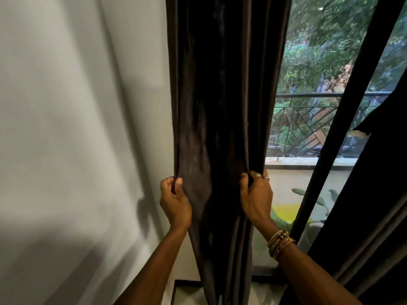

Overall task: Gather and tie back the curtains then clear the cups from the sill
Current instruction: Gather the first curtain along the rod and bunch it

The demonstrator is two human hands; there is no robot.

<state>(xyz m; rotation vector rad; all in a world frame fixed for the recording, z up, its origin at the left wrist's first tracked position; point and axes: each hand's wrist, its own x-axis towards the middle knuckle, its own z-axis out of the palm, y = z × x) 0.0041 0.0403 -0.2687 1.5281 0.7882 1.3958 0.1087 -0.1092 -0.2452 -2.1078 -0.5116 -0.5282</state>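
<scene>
Two curtains in view, both dark. The left curtain (220, 95) hangs bunched in folds between the wall (77, 128) and the window (308, 62), reaching down past the bottom of the frame. The right curtain (374, 205) fills the lower right corner, partly behind a slanting dark frame bar (352, 84).

Two hands, both on the left curtain at the same height. The left hand (174, 199) pinches the curtain's wall-side edge, fingers curled round the fabric, thumb on the front. The right hand (256, 194) grips the window-side edge, fingers wrapped round the folds. The cloth narrows between the two hands. Neither hand touches the right curtain.

On the right hand: two rings (262, 176). On the right wrist: a stack of bracelets (279, 243), exact count unclear. The left wrist is bare.

Through the glass: one railing (319, 95), trees beyond it, and a balcony floor. Lower down are green leaves (319, 199) and a yellow patch (284, 211), too blurred to tell what it is.

A shadow of an arm falls on the wall, left of the left hand.
</scene>
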